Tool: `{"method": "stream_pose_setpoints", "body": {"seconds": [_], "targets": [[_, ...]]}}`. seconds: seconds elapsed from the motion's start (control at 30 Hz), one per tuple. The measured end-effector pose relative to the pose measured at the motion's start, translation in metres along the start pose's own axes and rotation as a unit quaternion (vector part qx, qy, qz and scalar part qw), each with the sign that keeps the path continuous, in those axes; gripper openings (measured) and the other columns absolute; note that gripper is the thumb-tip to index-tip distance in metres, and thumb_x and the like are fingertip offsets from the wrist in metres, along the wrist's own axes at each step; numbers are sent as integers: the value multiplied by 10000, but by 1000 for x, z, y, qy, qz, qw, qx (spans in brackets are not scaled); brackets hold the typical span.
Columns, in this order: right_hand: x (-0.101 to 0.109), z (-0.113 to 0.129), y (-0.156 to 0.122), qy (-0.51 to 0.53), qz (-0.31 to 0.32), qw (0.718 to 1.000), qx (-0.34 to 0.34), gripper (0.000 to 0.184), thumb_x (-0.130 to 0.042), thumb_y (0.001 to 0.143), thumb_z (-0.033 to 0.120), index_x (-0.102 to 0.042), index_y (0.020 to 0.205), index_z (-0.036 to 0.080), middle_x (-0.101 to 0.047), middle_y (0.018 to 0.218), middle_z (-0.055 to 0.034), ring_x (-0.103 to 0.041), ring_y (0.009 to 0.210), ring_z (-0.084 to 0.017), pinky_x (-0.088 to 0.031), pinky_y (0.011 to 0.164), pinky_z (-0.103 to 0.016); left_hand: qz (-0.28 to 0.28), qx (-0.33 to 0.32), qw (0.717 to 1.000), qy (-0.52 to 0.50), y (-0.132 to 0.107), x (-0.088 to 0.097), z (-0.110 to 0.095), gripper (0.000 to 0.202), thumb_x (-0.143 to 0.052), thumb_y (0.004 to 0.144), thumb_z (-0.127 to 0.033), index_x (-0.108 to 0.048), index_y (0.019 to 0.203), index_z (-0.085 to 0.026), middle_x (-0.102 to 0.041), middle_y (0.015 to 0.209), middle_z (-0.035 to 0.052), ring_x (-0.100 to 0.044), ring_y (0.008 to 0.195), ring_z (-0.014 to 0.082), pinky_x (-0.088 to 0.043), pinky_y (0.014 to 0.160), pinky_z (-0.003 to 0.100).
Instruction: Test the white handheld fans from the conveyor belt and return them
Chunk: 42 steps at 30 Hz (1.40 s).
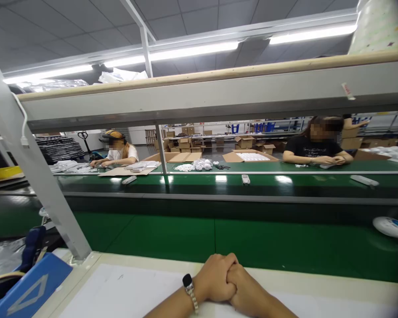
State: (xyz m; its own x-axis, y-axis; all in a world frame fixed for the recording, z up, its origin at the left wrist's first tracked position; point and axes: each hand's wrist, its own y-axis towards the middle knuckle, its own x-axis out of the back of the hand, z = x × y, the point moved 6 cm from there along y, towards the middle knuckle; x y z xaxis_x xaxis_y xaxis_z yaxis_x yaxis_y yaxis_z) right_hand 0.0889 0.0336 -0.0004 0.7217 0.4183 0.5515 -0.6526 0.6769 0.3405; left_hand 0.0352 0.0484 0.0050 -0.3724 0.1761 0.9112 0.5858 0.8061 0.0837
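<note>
My left hand [215,279], with a watch [187,280] and a beaded bracelet [193,299] at the wrist, is clasped with my right hand [247,289]. The fingers of both are closed and folded against each other. No object shows in either hand. They rest over the front of a pale worktop [172,264], above white sheets [119,287] lying on it. Part of the palms and some fingers are hidden by the clasp.
Beyond the worktop runs a green conveyor [172,232]; a white device [392,227] lies at its right. Small white units [129,179] sit on the far belt. Two people work across it, near cartons [248,155] and white parts [202,164]. A post [36,150] and blue bin [36,282] stand left.
</note>
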Motion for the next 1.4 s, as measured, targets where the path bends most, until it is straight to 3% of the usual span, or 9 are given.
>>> {"method": "stream_pose_setpoints", "body": {"seconds": [0.57, 0.77, 1.0, 1.23, 1.4], "targets": [[0, 0, 0, 4, -1, 1000, 2, 298, -418, 561, -46, -628, 670, 136, -639, 714, -35, -561, 694, -158, -420, 589, -213, -7, 3, 1000, -9, 0, 2, -1, 333, -490, 538, -214, -449, 869, -230, -598, 738, -16, -539, 655, 190, -338, 564, 268], [-1, -8, -2, -5, -4, 999, -37, 265, -427, 575, -32, -606, 663, 141, -627, 727, -42, -563, 698, -163, -421, 571, -214, -8, 4, 1000, -14, -1, 1, 0, 345, -491, 537, -212, -456, 879, -228, -596, 730, -14, -532, 633, 184, -331, 544, 263], [0, 1, 0, 11, 0, 1000, 8, 315, -415, 560, -43, -634, 700, 134, -653, 748, -45, -569, 708, -156, -427, 599, -208, -12, -1, 1000, -27, -1, 3, -1, 346, -487, 535, -196, -458, 878, -225, -602, 750, -11, -541, 654, 182, -355, 569, 265], [-1, -9, -2, -12, 0, 998, -55, 258, -432, 568, -1, -613, 685, 141, -645, 770, -52, -565, 708, -162, -420, 579, -211, -1, 11, 1000, -25, -1, 3, -2, 337, -490, 544, -203, -487, 880, -220, -616, 773, -3, -555, 681, 194, -376, 594, 276], [1, -3, -1, 2, -2, 999, -44, 252, -425, 575, -6, -592, 681, 150, -633, 738, -34, -564, 694, -153, -415, 573, -205, -3, 9, 1000, -22, -2, 4, -2, 344, -491, 548, -198, -504, 892, -219, -628, 801, 1, -563, 699, 200, -388, 612, 286]]}}
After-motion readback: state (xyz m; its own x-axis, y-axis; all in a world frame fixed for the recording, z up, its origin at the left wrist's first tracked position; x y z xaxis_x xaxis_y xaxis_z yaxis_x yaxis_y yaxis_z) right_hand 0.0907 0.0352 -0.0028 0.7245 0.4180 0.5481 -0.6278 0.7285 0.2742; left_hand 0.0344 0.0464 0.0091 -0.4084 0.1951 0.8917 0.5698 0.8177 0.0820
